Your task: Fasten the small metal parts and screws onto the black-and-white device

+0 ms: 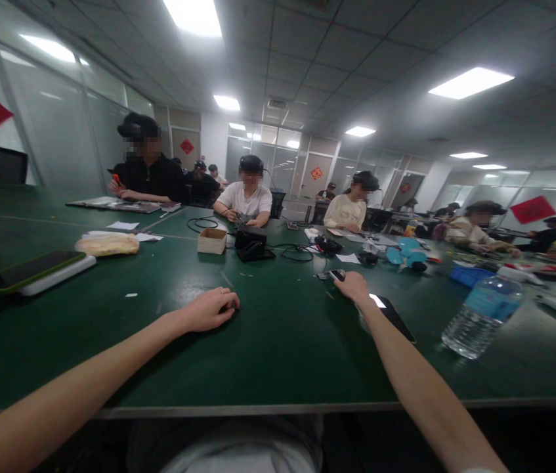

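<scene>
My left hand (212,310) rests on the green table (278,368), its fingers loosely curled and a ring on one of them. Nothing shows in that hand. Farther right, my right hand (352,287) reaches forward, its fingers closed on a small dark object with a pale edge (337,275); its kind is too small to make out. Some small grey bits (322,276) lie just left of that object. A black phone-like slab (392,317) with a white patch lies beside my right wrist, partly behind the forearm.
A water bottle (483,315) stands at right, near a blue tray (469,276). Ahead are a small cardboard box (212,241), a black device (252,244) and cables. At left lie a wrapped food packet (107,244) and a green-edged phone (26,270). Several people sit across.
</scene>
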`<action>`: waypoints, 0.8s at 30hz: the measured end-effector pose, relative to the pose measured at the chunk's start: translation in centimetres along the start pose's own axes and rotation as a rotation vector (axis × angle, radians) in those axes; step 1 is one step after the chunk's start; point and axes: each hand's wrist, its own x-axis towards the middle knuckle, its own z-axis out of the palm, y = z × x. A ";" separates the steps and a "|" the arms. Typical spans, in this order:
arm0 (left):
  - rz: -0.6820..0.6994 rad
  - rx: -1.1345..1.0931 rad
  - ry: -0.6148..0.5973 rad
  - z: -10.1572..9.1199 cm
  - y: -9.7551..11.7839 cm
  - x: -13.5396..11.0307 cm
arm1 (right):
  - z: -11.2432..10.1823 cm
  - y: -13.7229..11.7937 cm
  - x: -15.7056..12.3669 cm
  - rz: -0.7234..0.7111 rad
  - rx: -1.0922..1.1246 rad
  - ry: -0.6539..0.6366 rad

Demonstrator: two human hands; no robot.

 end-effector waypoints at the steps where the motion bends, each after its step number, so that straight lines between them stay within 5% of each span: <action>1: 0.001 0.001 0.000 0.0 0.0 0.0 | 0.1 0.0 0.0 0.001 0.002 -0.003; 24: -0.008 0.003 -0.017 0.1 -0.2 0.0 | 0.5 0.0 0.0 0.026 0.014 0.025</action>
